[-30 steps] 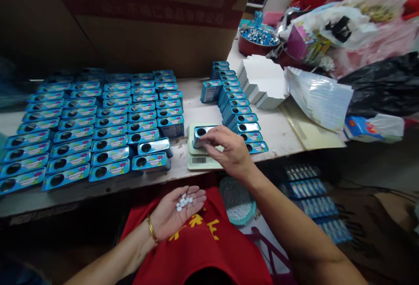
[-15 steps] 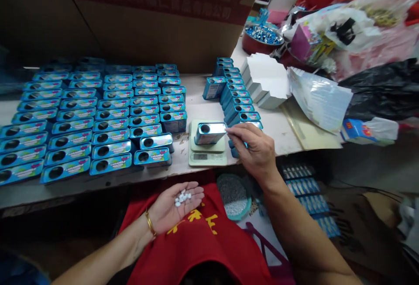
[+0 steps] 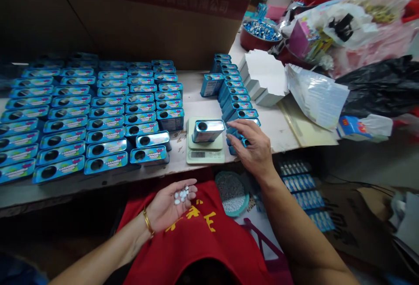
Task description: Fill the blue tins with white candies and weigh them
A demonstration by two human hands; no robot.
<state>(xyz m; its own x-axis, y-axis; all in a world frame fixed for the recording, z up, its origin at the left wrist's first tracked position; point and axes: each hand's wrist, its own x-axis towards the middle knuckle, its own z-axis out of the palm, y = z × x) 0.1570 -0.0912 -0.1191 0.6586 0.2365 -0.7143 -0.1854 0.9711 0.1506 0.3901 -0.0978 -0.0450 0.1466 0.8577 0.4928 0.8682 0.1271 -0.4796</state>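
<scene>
The tin stands upright on the scale, its round hole towards the left; it looks stiff, thin-walled and light, with a shiny top that may be slippery, so it is probably best taken by its narrow ends, without squeezing hard enough to dent it; your right hand hangs just right of the scale, thumb and fingers parted beside the tin's end, gripping nothing, though I cannot tell whether a fingertip brushes the metal; your left hand, nearer you than the scale, lies palm up and slightly cupped under loose white sweets; these seem hard, small and quick to roll, so a level palm suits them.

The table around the scale is pale and scuffed; rows of tins fill its left side; a narrower row runs right of and behind the scale; a cardboard box rises behind it; plastic bags heap far to its right.
</scene>
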